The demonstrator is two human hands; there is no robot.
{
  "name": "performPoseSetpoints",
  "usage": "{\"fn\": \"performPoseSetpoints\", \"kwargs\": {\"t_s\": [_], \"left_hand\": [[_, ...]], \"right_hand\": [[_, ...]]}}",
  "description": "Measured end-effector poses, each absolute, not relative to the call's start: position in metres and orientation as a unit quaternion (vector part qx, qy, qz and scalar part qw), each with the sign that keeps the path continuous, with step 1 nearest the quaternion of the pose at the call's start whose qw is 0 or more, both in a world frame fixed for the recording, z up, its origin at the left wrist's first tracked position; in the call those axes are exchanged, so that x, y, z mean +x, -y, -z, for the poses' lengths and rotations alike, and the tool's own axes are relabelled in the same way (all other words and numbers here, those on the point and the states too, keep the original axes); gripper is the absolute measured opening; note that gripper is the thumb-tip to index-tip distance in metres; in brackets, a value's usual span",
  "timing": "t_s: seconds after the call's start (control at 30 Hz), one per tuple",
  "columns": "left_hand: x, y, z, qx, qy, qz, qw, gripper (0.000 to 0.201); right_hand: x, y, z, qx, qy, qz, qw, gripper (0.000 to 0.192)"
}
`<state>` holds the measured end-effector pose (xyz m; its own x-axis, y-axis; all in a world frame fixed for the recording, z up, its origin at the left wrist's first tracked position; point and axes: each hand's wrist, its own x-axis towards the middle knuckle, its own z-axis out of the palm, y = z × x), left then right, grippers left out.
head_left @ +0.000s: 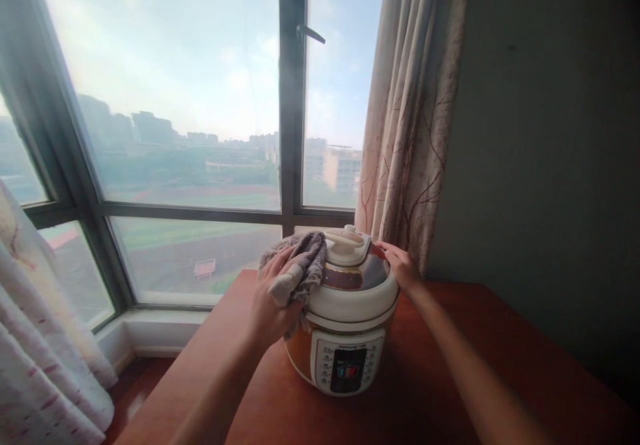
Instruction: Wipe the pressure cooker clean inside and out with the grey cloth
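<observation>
Pressure cooker (345,325) lid: my left hand (270,298) presses grey cloth (303,265) on it, right hand (403,265) flat opposite, bracing.

This looks like a room in a high-rise home, a flat well above street level. Beyond the left hand (273,298) a tall dark-framed window (293,98) with a latch handle looks out over hazy apartment blocks, green ground and a sports field far below. Patterned fabric curtains (410,112) hang just behind the right hand (403,268), with a second curtain (40,338) off to the left of the left hand. Between the two hands an electric pressure cooker (347,325), a household appliance, stands on a reddish wooden bench (440,378). A plain grey-green wall (540,132) rises to the right of the right hand.
</observation>
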<state>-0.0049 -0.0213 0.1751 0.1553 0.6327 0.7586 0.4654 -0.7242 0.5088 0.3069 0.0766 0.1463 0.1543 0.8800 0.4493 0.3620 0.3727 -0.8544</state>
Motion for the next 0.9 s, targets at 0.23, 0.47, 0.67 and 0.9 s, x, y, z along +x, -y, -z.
{"fn": "performPoseSetpoints", "kwargs": {"t_s": [0.23,0.47,0.67,0.9], "left_hand": [[0.045,0.068,-0.157,0.838,-0.329,-0.414,-0.134,0.08],[0.107,0.082,-0.179,0.908,-0.287,-0.233,-0.197,0.081],[0.159,0.064,-0.188,0.902,-0.295,-0.197,-0.247,0.068],[0.161,0.049,-0.208,0.923,-0.252,-0.179,-0.229,0.066]], "right_hand": [[0.31,-0.066,-0.163,-0.489,0.588,-0.316,0.561,0.05],[0.318,-0.026,-0.186,-0.438,0.572,-0.349,0.599,0.05],[0.303,0.045,-0.203,-0.442,0.694,-0.1,0.56,0.044],[0.293,0.07,-0.172,-0.459,0.711,-0.098,0.524,0.05]]}}
